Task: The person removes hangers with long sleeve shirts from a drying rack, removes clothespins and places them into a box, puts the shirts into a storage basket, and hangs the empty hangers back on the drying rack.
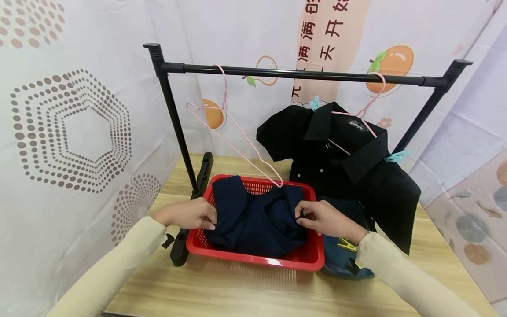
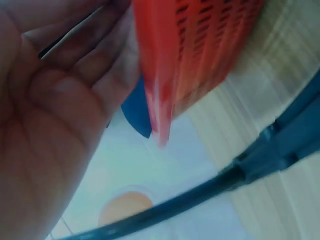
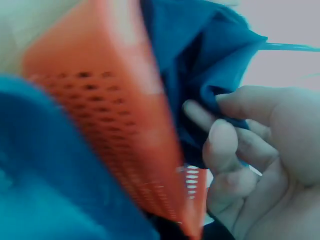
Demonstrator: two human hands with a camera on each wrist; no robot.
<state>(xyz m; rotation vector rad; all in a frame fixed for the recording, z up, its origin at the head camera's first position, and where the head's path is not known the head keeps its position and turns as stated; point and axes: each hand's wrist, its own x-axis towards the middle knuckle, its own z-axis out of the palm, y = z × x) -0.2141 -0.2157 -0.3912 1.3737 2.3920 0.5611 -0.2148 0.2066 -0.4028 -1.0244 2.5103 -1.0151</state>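
Note:
A navy blue garment [image 1: 257, 224] lies bunched in a red plastic basket [image 1: 273, 260], partly above its rim. At the garment's left edge, my left hand [image 1: 189, 214] pinches the cloth with curled fingers; in the left wrist view the basket rim [image 2: 157, 100] hides its fingertips. My right hand [image 1: 326, 219] pinches a fold on the right side between thumb and fingers, plainly seen in the right wrist view, where the cloth [image 3: 200, 45] rises beside the rim. A bare pink hanger [image 1: 241, 127] hangs from the rail right behind the basket, its lower corner close to the garment.
A black rack [image 1: 277, 71] spans the wooden table [image 1: 222, 295]. On its right, a black collared shirt [image 1: 317, 163] hangs on a pink hanger with light blue clothespins [image 1: 398, 156]. Right of the basket lies a dark blue cloth item [image 1: 340, 264] with a yellow clothespin [image 1: 347, 245].

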